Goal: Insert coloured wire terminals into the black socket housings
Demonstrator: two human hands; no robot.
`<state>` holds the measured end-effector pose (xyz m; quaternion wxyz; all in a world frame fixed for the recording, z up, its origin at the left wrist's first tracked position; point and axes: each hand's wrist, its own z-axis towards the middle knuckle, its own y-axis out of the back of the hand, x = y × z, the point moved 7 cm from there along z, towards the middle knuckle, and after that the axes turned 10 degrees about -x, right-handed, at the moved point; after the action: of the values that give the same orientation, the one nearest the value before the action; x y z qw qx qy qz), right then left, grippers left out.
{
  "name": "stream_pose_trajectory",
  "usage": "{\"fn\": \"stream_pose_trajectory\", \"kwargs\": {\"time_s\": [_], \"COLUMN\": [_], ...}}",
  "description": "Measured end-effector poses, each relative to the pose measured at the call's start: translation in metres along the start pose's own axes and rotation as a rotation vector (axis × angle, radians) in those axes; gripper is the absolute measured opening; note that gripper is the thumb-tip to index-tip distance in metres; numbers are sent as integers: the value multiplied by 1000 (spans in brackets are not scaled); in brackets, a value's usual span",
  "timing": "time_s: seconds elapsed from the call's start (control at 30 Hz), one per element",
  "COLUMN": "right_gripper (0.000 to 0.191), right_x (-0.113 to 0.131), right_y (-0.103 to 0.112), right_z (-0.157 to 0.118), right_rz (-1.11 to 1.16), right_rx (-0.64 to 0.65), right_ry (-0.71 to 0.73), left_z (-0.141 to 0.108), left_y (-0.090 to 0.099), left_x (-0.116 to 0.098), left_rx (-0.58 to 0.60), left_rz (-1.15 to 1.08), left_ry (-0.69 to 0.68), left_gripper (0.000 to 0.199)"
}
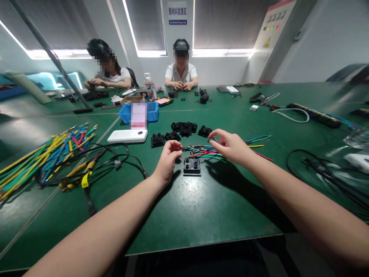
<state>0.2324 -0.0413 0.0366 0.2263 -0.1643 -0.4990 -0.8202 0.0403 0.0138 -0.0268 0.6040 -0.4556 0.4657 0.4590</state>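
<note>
Left hand (168, 163): fingers curled, thumb facing forefinger; grip cannot be told.
Right hand (227, 145): thumb and forefinger bent together; grip unclear too.
Coloured wires (203, 150): between the hands, partly behind the right.
Black module (192, 166): on the table between the hands, nearer the left.
Blue tray (153, 112): beyond the white power bank (125, 136), contents mostly hidden.

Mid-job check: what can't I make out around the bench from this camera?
All in the head view:
Left hand: whether its fingertips hold anything; too small to tell.
Right hand: what sits between thumb and finger; too small and dark.
Loose wires: middle stretch, hidden behind the right hand.
Nearest black block: fine details, too small.
White object: cut off by the right edge.
</note>
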Motion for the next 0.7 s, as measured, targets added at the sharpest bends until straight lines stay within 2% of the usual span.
{"fn": "stream_pose_trajectory", "kwargs": {"time_s": [0.1,0.17,0.23,0.43,0.6,0.67,0.7], "right_gripper": [13,13,13,15,11,6,11], "right_x": [-6,-15,-23,-14,-1,3,4], "right_y": [-3,-6,-10,-23,-24,-25,-25], "right_z": [9,9,4,-12,-17,-17,-17], "right_rz": [-49,-84,-99,-25,-66,-98,-117], "right_rx": [-74,-158,-181,71,132,148,155], "right_ry": [-83,-116,-109,132,248,295,318], "left_z": [10,14,15,20,26,26,25], "left_y": [6,9,10,19,35,34,31], "left_x": [5,8,9,9,6,3,2], "left_rx": [-24,-40,-42,-48,-110,-82,-49], "left_rz": [-38,-49,-48,-7,73,130,165], "left_ry": [60,91,114,166,162,126,101], "left_gripper": [22,20,18,11,14,13,13]}}
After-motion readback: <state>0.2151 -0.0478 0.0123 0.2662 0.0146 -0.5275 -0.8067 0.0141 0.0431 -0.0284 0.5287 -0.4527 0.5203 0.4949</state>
